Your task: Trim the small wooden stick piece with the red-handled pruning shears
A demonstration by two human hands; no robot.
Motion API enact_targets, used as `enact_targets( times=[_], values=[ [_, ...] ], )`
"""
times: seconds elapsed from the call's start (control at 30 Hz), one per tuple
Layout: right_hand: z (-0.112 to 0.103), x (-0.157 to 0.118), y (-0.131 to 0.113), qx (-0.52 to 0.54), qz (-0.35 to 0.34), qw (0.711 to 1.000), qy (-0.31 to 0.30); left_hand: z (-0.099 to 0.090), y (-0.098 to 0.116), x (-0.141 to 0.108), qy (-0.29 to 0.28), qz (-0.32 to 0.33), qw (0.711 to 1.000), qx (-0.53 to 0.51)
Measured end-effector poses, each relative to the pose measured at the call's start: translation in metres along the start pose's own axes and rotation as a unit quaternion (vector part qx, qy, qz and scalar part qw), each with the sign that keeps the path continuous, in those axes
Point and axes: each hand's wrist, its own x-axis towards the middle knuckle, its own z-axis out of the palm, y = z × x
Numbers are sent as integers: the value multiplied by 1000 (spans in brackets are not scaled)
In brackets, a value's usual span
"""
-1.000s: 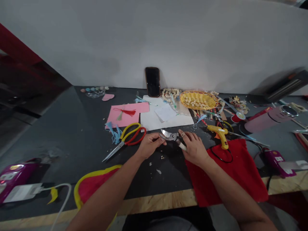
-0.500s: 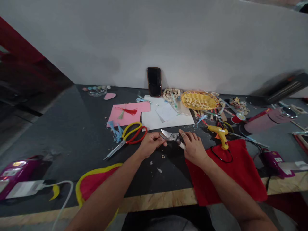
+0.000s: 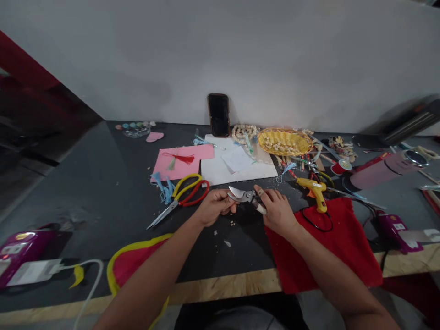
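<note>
My right hand [image 3: 277, 210] is wrapped round the white-gripped handles of a pair of pruning shears [image 3: 244, 196], whose blades point left and stand apart. My left hand [image 3: 216, 206] is closed at the blade tips, fingers pinched together; whatever it may hold there is too small or hidden to name. Just left of that hand lies a pair of scissors [image 3: 178, 197] with one yellow and one red handle loop. Small pale bits [image 3: 232, 223] are scattered on the dark tabletop below the shears.
Behind the hands are white paper [image 3: 213, 172], pink felt [image 3: 161, 170] with tassels, a leaning phone [image 3: 219, 114] and a wicker basket [image 3: 285, 141]. To the right are a yellow glue gun [image 3: 314, 190], red cloth [image 3: 330, 256] and a pink bottle [image 3: 378, 172]. Purple power strips [image 3: 20, 252] sit front left and right.
The view has shifted very slightly. Both hands keep almost the same pose, with the shears' blades still at the left fingertips.
</note>
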Motion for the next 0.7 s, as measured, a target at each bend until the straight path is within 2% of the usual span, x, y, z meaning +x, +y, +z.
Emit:
enact_targets(
  times=[0.2, 0.37, 0.53, 0.7],
  values=[
    [-2, -1, -4, -14, 18, 1000, -8, -1, -4, 1, 29, 5, 1000, 5],
    [2, 1, 0, -15, 33, 999, 18, -3, -5, 5, 51, 45, 994, 81],
    [3, 2, 3, -13, 53, 998, 28, 0, -3, 5, 108, 63, 984, 128],
    [-2, 0, 4, 3, 33, 999, 8, 0, -1, 3, 92, 53, 989, 104]
  ],
)
